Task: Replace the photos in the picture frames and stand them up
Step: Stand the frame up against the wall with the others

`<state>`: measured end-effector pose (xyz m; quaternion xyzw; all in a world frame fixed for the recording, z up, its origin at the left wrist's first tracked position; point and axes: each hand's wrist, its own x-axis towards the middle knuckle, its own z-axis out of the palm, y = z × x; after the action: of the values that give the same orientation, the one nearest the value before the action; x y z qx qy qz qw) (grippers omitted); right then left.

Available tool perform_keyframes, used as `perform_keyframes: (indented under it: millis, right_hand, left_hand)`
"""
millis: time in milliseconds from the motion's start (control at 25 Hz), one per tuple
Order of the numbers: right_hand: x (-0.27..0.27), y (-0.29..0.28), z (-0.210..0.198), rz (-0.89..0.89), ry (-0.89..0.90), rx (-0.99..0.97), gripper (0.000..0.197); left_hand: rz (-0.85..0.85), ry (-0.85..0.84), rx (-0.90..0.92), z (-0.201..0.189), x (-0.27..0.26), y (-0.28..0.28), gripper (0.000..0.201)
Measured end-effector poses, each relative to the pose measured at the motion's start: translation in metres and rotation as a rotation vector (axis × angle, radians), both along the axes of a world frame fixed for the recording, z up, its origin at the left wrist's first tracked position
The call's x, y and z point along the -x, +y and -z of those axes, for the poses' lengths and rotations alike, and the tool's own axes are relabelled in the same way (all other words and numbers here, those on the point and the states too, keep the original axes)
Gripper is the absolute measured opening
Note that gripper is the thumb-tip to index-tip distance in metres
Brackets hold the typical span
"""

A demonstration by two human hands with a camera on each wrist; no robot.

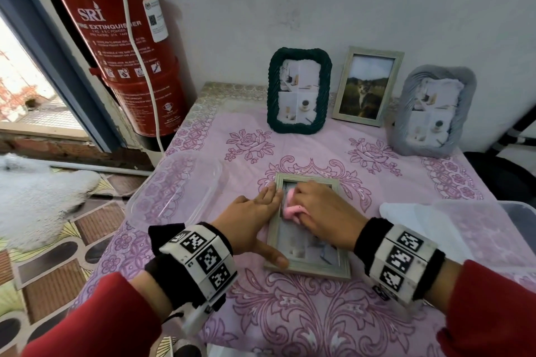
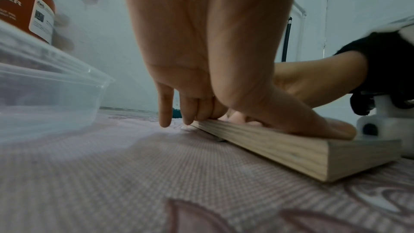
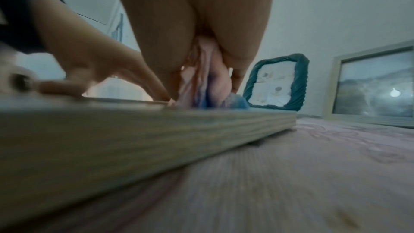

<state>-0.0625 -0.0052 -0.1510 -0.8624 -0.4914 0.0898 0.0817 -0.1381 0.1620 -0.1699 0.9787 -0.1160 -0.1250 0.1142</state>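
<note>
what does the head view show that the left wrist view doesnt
Only the head view shows the three standing frames: dark green woven frame, pale wooden cat-photo frame, grey woven frame. It also shows the pink cloth gripped by the right hand.

Only the left wrist view shows the flat frame's thick wood-grain side edge.

Both show the left hand pressing the flat pale wooden frame, the clear plastic container, the red fire extinguisher and the pink floral tablecloth.

The left hand (image 1: 251,219) lies flat, fingers straight and together, thumb (image 1: 271,255) stretched out sideways toward the wrist; just beside it, the right hand (image 1: 324,211) is curled, fingers bunched under the palm
</note>
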Motion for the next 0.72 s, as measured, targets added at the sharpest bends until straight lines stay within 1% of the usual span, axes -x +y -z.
perform_keyframes:
  millis: [80,200,320,440,480,600,720]
  right_hand:
    - [0.007,-0.019,0.001,-0.07,-0.012,-0.01,0.016]
    - [-0.003,-0.035,-0.001,-0.031,-0.046,0.018,0.017]
    - [-0.019,-0.017,-0.005,0.032,-0.076,0.056,0.02]
    - [-0.017,0.007,-0.003,0.05,-0.113,0.069,0.021]
    - [-0.012,0.009,0.0,0.029,-0.13,0.075,0.02]
    - [0.0,-0.01,0.005,-0.035,-0.086,0.037,0.015]
    - [-0.003,-0.026,0.006,-0.076,-0.131,0.085,0.014]
  left_hand:
    - [0.0,0.003,0.0,0.0,0.001,0.001,0.125]
    - [-0.001,0.007,0.027,0.001,0.001,0.002,0.124]
    - [-0.004,0.016,0.037,0.0,0.0,0.001,0.123]
    - [-0.001,0.014,0.02,0.0,0.0,0.0,0.123]
    - [0.001,0.011,0.013,-0.001,0.0,0.0,0.123]
    - [-0.004,0.009,0.012,0.0,0.001,0.001,0.123]
    - [-0.007,0.016,0.04,0.0,0.003,0.002,0.123]
